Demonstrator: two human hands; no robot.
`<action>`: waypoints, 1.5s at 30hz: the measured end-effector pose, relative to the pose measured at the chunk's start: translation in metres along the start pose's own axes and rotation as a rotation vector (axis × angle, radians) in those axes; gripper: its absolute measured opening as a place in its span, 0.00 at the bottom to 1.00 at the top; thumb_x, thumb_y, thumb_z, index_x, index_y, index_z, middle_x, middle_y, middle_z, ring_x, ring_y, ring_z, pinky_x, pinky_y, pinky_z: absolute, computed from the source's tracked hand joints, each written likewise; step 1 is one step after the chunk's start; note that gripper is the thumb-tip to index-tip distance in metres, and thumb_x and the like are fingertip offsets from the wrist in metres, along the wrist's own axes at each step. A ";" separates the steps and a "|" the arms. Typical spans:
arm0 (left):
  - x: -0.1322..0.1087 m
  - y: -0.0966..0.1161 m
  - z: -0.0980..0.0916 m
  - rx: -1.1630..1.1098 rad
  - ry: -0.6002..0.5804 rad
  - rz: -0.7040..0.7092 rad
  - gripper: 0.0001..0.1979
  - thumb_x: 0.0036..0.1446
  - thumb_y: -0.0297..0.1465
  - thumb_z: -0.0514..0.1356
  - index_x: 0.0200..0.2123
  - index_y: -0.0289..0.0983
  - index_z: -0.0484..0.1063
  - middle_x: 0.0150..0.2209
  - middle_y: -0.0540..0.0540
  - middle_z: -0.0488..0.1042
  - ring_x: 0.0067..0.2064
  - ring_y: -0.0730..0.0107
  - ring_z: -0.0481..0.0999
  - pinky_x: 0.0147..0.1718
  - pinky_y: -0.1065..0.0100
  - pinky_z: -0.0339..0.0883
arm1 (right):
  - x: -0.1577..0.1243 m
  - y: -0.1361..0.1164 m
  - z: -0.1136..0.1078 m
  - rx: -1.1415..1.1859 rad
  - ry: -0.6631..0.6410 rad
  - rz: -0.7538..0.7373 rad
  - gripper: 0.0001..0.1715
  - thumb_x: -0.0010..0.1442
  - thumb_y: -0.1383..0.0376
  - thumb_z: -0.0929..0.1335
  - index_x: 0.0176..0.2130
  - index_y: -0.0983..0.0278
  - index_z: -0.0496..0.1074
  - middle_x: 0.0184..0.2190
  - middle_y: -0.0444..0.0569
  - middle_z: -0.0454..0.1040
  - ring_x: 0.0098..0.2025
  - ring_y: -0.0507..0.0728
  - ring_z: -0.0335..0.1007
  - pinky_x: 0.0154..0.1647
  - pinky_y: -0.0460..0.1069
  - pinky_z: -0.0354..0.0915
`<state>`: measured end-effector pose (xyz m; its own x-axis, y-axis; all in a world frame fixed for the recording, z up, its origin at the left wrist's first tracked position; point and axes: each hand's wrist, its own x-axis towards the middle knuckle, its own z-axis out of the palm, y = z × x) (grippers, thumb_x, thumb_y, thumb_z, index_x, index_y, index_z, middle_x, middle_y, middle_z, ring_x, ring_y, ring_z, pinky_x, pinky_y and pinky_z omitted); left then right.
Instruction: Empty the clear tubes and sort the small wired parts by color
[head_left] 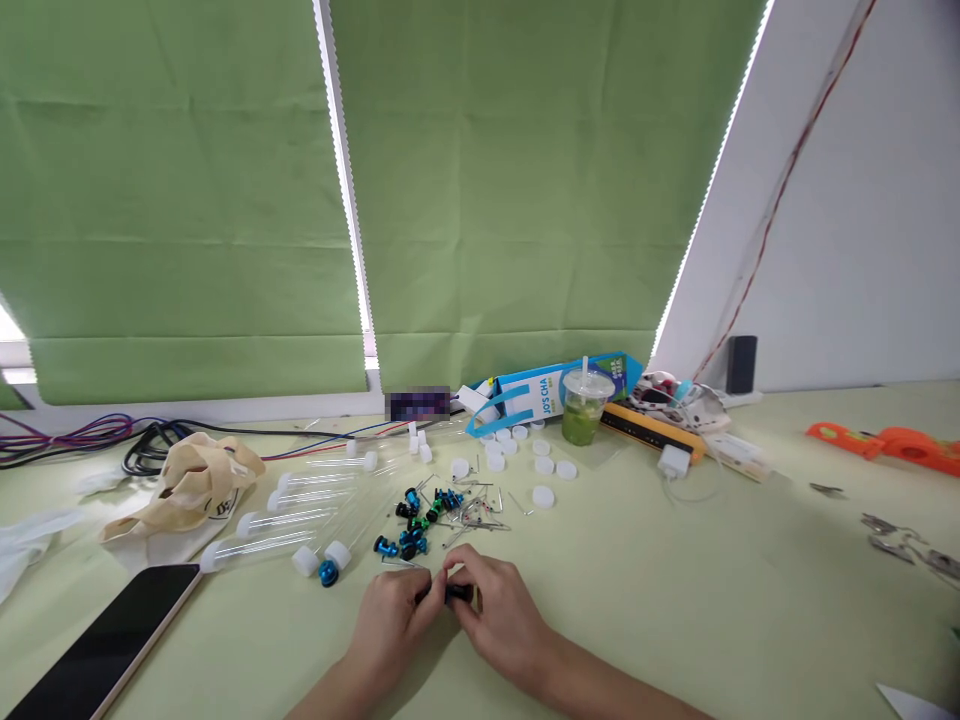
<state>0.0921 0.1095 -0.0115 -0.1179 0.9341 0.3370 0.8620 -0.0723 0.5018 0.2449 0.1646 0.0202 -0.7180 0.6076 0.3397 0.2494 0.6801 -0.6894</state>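
Both hands meet over the front middle of the table. My left hand [396,612] is closed, its fingers curled around a small black part that is mostly hidden. My right hand [501,612] pinches a small black cylindrical part [459,592], whose kind I cannot make out, and its fingertips touch those of the left. Just beyond them lies a pile of blue, green and black metal fittings [414,530]. Thin L-shaped hex keys [480,512] are strewn beside the pile. A single blue fitting [328,573] sits apart on the left.
Clear tubes with white caps [259,548] lie left of the pile. Loose white caps [543,496] are scattered behind. A phone [105,640] and a beige cloth bag [180,490] are at left. A drink cup [583,415] stands at back; an orange tool [892,445] lies right.
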 end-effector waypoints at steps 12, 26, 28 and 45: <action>-0.002 0.012 -0.011 -0.186 -0.099 0.091 0.09 0.61 0.36 0.48 0.40 0.41 0.65 0.31 0.48 0.76 0.30 0.68 0.74 0.29 0.73 0.60 | 0.005 0.013 0.000 0.290 0.058 0.193 0.13 0.46 0.76 0.63 0.32 0.61 0.62 0.22 0.39 0.72 0.22 0.49 0.62 0.23 0.42 0.54; 0.004 0.005 -0.013 -0.342 0.083 -0.109 0.10 0.61 0.38 0.46 0.32 0.39 0.60 0.24 0.51 0.66 0.26 0.68 0.66 0.27 0.70 0.59 | 0.009 0.030 -0.007 0.375 0.173 0.343 0.04 0.47 0.69 0.68 0.27 0.65 0.74 0.25 0.47 0.75 0.30 0.56 0.71 0.32 0.47 0.64; 0.003 0.005 -0.011 -0.358 0.055 -0.092 0.09 0.60 0.37 0.48 0.35 0.39 0.61 0.28 0.48 0.69 0.29 0.66 0.68 0.30 0.69 0.61 | 0.011 0.035 -0.010 0.427 0.193 0.397 0.03 0.45 0.68 0.69 0.26 0.65 0.73 0.24 0.47 0.75 0.30 0.57 0.72 0.32 0.48 0.65; -0.002 0.010 -0.010 -0.153 -0.158 0.135 0.07 0.59 0.29 0.51 0.39 0.40 0.67 0.37 0.46 0.69 0.37 0.66 0.70 0.36 0.67 0.65 | 0.014 0.039 -0.015 0.204 0.215 0.366 0.02 0.46 0.69 0.65 0.27 0.64 0.65 0.20 0.40 0.64 0.17 0.46 0.53 0.17 0.42 0.50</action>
<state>0.0958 0.1029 0.0008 0.0819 0.9547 0.2862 0.7786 -0.2405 0.5796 0.2538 0.2060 0.0073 -0.4508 0.8780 0.1607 0.3126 0.3240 -0.8929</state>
